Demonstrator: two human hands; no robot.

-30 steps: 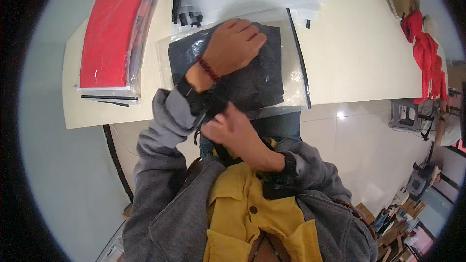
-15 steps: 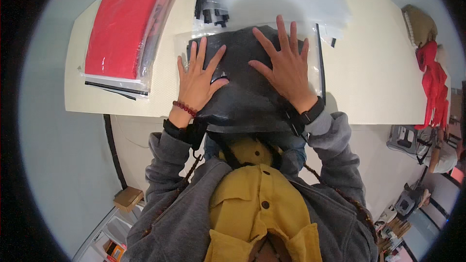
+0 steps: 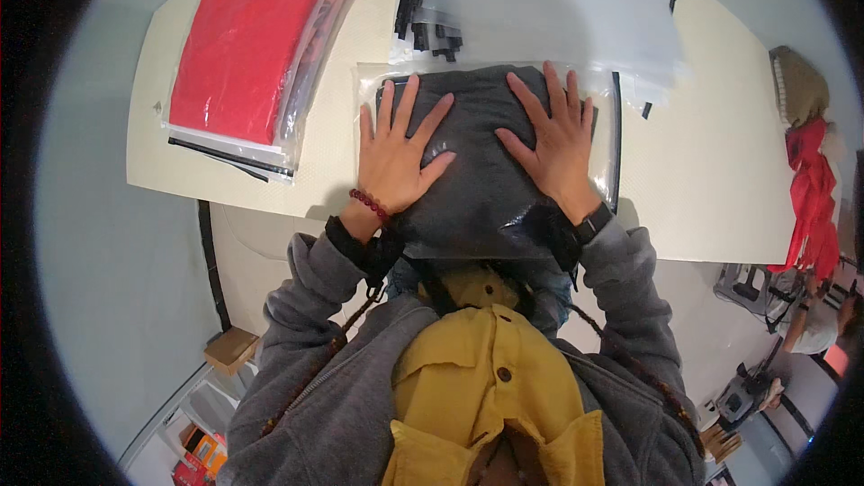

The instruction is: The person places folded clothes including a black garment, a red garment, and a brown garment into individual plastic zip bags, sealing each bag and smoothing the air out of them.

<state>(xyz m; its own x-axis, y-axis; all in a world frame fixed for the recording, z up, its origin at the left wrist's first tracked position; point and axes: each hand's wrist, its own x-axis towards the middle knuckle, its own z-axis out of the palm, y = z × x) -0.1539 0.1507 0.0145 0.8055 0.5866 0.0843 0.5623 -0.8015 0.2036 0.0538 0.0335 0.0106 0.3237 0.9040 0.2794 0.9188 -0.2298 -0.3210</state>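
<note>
A clear zip bag (image 3: 605,144) lies at the near edge of the table with a folded dark grey garment (image 3: 477,171) inside it. My left hand (image 3: 396,148) rests flat on the bag's left part, its fingers spread. On the right part of the same bag, my right hand (image 3: 560,148) is also laid flat with fingers apart. A black zip strip runs along the bag's right side. Light glints off the plastic between and below my hands.
Bagged red garments (image 3: 256,45) are piled on the table (image 3: 711,162) at the left. Behind the dark bag lies a stack of clear bags (image 3: 549,9) with black strips. Red cloth (image 3: 807,189) and a brown item (image 3: 798,81) are at the right edge. A cardboard box (image 3: 231,350) sits lower left.
The whole view has shifted, so the table sits further right and lower. Both hands stay spread on the bag, and the plastic over the garment now looks flatter.
</note>
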